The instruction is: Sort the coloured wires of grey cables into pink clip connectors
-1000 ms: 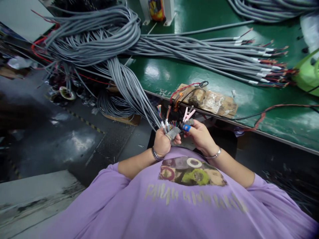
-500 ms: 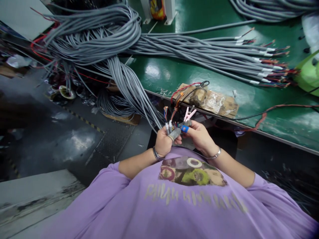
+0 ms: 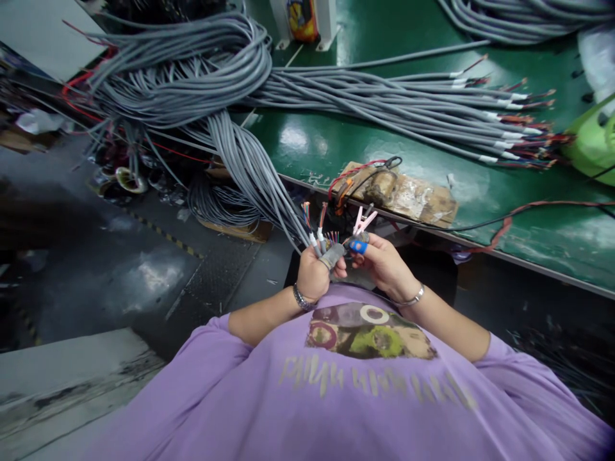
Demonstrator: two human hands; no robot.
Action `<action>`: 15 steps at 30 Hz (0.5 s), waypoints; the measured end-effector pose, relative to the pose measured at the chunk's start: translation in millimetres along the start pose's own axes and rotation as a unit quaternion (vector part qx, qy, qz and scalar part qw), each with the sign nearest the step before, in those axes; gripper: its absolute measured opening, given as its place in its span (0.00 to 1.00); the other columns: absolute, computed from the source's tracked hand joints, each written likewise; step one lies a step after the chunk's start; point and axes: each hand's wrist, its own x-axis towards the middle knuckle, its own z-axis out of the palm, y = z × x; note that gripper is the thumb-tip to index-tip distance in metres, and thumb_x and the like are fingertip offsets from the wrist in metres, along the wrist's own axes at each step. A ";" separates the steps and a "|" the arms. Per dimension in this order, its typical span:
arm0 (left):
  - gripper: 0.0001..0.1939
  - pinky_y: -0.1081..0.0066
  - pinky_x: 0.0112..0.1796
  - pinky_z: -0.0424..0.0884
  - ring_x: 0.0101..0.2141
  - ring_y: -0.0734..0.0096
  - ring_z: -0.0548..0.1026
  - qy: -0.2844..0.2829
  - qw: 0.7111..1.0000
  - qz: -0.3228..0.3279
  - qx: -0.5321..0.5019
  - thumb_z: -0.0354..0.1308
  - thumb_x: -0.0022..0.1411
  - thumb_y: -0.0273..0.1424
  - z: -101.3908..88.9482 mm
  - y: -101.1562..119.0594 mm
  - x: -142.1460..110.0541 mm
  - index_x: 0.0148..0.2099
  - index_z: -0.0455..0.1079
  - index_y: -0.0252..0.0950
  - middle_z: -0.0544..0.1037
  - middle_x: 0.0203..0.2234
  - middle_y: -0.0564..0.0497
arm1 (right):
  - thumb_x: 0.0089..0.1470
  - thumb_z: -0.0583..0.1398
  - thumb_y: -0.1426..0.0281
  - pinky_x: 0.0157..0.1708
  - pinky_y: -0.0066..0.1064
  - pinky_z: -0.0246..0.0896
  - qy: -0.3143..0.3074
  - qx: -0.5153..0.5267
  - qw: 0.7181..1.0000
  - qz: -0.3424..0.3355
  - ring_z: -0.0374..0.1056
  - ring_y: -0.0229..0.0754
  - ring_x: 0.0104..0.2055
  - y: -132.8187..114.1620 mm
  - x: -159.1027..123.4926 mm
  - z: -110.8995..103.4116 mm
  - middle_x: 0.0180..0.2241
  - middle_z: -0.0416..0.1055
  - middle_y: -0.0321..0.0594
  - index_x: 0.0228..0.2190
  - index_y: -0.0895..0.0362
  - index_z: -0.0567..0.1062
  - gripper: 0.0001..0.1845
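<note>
Cables (image 3: 316, 250) gripped in the left hand (image 3: 313, 275) look light and springy; bared wires (image 3: 307, 215) above it seem fragile, so grey sheaths (image 3: 323, 246) suit holding. Right hand (image 3: 385, 261), alongside: grip unclear.

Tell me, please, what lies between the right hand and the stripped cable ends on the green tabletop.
The head view shows a stained wooden block between the right hand and the cable ends.
</note>
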 end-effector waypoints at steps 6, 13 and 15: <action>0.18 0.79 0.13 0.62 0.12 0.79 0.67 0.011 0.999 -0.003 -0.040 0.68 0.48 0.43 6.2 14.7 -6.9 0.28 0.68 0.35 0.72 0.15 0.57 | 0.45 0.64 0.42 0.24 0.26 0.64 -0.003 0.065 0.998 0.013 0.61 0.31 0.22 -9.8 13.6 -12.1 0.24 0.71 0.34 0.27 0.56 0.73 0.28; 0.19 0.77 0.15 0.64 0.13 0.78 0.68 -0.009 0.999 0.017 -0.029 0.67 0.49 0.45 18.5 14.1 -0.9 0.28 0.67 0.35 0.73 0.15 0.56 | 0.44 0.64 0.40 0.27 0.28 0.64 -0.007 0.030 0.999 -0.038 0.63 0.34 0.24 -10.3 33.8 -6.6 0.26 0.72 0.37 0.27 0.56 0.76 0.30; 0.20 0.77 0.16 0.64 0.13 0.79 0.69 -0.004 1.000 0.010 -0.018 0.67 0.49 0.46 21.5 14.1 1.3 0.28 0.66 0.35 0.73 0.16 0.56 | 0.44 0.63 0.39 0.28 0.29 0.65 -0.007 0.030 0.998 -0.048 0.64 0.36 0.25 -9.6 35.4 -3.7 0.25 0.71 0.37 0.27 0.55 0.77 0.30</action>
